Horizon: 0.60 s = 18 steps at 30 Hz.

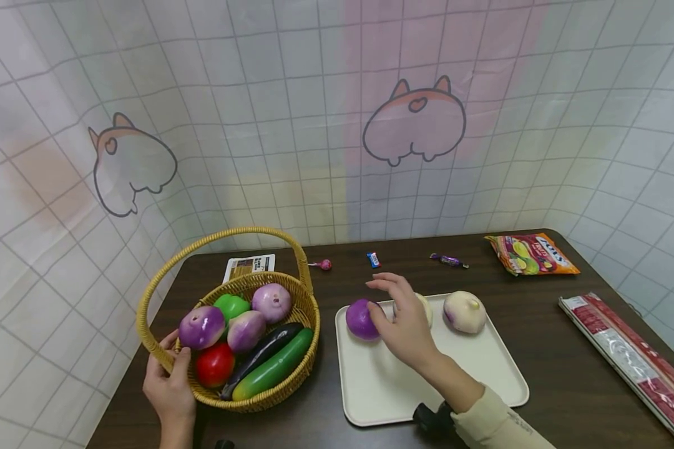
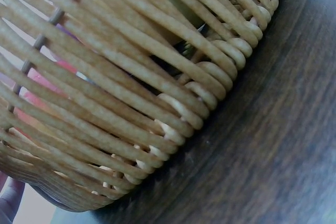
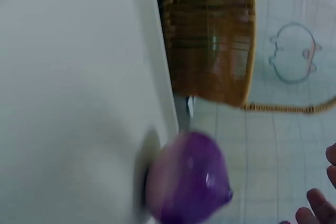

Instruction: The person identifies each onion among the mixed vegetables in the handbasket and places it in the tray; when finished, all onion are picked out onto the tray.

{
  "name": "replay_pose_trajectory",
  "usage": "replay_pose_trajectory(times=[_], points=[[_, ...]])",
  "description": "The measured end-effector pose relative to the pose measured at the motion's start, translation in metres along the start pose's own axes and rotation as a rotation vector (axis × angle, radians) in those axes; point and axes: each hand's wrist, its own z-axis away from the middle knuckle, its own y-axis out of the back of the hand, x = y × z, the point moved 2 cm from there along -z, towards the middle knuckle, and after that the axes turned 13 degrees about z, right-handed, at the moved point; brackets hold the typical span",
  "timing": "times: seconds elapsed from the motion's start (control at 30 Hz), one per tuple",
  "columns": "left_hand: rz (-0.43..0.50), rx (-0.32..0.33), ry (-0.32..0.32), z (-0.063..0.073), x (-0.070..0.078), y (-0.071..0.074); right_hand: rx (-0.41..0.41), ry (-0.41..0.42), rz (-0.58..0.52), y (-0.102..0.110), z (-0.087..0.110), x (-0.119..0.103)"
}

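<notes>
My left hand point(image 1: 170, 386) grips the wicker basket point(image 1: 309, 349) at its left rim, where the arched handle meets it; in the left wrist view, part of the hand point(image 2: 10, 199) shows beside the weave. Inside the basket lie several purple-and-white turnips point(image 1: 202, 327), a green pepper point(image 1: 231, 307), a tomato point(image 1: 215, 365), an eggplant point(image 1: 264, 352) and a cucumber point(image 1: 275, 366). Over the white tray point(image 1: 382, 393), my right hand point(image 1: 404, 324) hovers with fingers spread, holding nothing. A purple turnip point(image 1: 361, 321) is just left of its fingers, a pale one point(image 1: 425, 310) is partly hidden behind it, and another point(image 1: 465, 312) sits rightward.
Along the table's back lie a printed packet point(image 1: 249, 265), a lollipop point(image 1: 324, 265), a small blue candy point(image 1: 374, 259) and a purple-wrapped candy point(image 1: 449, 260). A snack bag point(image 1: 533, 254) is at back right, with a long red package point(image 1: 634, 362) along the right edge.
</notes>
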Motion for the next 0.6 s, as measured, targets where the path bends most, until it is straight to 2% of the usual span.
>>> replay_pose_trajectory(times=[0.27, 0.6], points=[[0.003, 0.002, 0.006, 0.002, 0.0, 0.001, -0.219, 0.061, -0.116, -0.051, 0.002, -0.037], [-0.037, -0.004, -0.023, 0.001, 0.003, -0.001, -0.327, 0.094, -0.216, -0.096, 0.006, -0.068]])
